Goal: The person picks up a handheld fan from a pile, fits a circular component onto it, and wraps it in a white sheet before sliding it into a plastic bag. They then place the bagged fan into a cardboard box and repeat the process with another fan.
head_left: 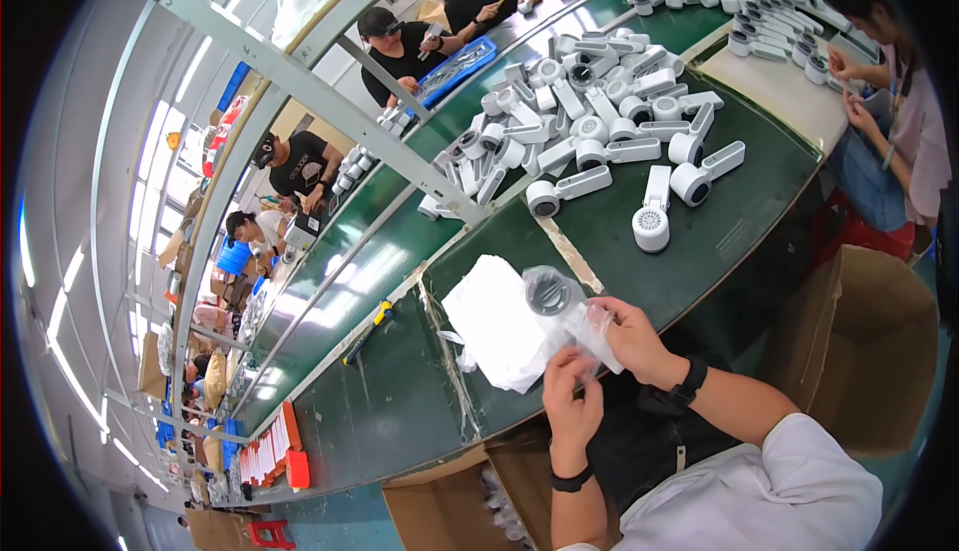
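Note:
Between my hands is a white handheld fan [551, 296] inside a clear plastic bag [584, 326], its dark round head pointing away from me. My right hand [636, 343] grips the bagged fan from the right, fingers closed near its handle end. Below it, my left hand [572, 401] pinches the near edge of the bag. Under the fan head lies a stack of thin white bags or sheets [487, 319] on the green table. Beyond, a white fan [651, 216] and several others lie loose around a large pile of fans [589, 101].
A green worktable [390, 391] carries a yellow-and-black cutter knife [368, 331]. Metal frame posts [330, 101] rise over the left side. Cardboard boxes stand open at right [849, 351] and below the table edge [450, 511]. An orange bin [285, 441] holds papers. Co-workers sit across and at right.

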Motion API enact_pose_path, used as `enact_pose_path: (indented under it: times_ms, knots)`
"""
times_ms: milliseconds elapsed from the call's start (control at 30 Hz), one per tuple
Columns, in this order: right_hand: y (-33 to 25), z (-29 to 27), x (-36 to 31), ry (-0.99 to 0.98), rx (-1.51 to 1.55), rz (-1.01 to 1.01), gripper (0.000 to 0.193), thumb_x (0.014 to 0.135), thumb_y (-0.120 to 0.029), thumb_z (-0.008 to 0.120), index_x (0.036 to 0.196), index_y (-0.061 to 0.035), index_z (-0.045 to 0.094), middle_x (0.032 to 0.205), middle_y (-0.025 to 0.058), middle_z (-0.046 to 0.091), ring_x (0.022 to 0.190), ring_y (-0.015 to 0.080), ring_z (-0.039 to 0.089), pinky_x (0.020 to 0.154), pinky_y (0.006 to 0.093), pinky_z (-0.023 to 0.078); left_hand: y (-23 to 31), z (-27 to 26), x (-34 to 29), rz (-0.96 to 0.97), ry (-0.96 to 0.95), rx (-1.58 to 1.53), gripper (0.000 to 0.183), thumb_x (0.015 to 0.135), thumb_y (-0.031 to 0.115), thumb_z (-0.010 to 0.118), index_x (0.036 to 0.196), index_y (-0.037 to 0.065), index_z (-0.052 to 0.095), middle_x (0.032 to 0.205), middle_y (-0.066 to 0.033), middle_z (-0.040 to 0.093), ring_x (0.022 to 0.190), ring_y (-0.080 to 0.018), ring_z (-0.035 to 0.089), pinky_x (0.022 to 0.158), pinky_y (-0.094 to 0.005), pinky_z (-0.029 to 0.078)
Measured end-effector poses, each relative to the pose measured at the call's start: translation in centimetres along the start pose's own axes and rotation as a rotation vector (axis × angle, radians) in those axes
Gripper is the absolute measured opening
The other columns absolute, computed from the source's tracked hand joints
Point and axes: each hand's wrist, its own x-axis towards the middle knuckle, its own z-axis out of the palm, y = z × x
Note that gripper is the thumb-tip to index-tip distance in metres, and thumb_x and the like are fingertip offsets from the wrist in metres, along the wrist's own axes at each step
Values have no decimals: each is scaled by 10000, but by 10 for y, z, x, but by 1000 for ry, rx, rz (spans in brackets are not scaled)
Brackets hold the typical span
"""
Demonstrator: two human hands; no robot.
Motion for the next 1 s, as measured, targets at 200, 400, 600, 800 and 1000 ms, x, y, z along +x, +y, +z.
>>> enact_pose_path:
  times_ms: [200, 400, 600, 800, 1000]
  knots:
    - [7, 14, -2, -3, 69, -123, 322, 997, -204, 545, 1255, -12, 545, 1015, 25, 640, 891, 86, 592, 774, 237, 493, -6, -18, 9, -321, 262, -882, 401, 912, 155, 570, 1266, -3, 469, 1246, -137, 537, 1180, -252, 512, 989, -399, 435]
    - [12, 36, -19, 65, -570, -556, 368, 836, 6, 508, 1184, -55, 613, 1029, 132, 592, 987, 241, 578, 828, 311, 472, -12, -4, 3, -671, 159, -979, 428, 1046, 275, 384, 1384, 13, 385, 1379, -126, 483, 1241, -286, 505, 1049, -429, 416]
    - [7, 32, -8, 152, -413, -609, 245, 831, 55, 546, 1033, -13, 667, 998, 79, 607, 779, 122, 560, 660, 232, 438, -6, -28, 3, -711, 245, -1116, 459, 1044, 367, 352, 1405, 82, 362, 1375, -103, 494, 1061, -263, 597, 791, -427, 560]
    - [10, 31, -15, 46, -465, -531, 137, 845, -75, 710, 965, -12, 708, 791, 53, 643, 636, 83, 549, 571, 235, 437, -12, -58, 2, -778, 344, -1048, 633, 994, 566, 327, 1444, 122, 318, 1336, -109, 531, 857, -273, 642, 505, -355, 566]
    - [8, 42, -21, -57, -553, -730, 115, 833, -16, 692, 945, 6, 702, 760, 86, 649, 606, 138, 582, 552, 255, 453, -3, -78, -8, -753, 385, -1179, 656, 962, 613, 370, 1391, 117, 384, 1190, -132, 602, 813, -284, 653, 478, -309, 543]
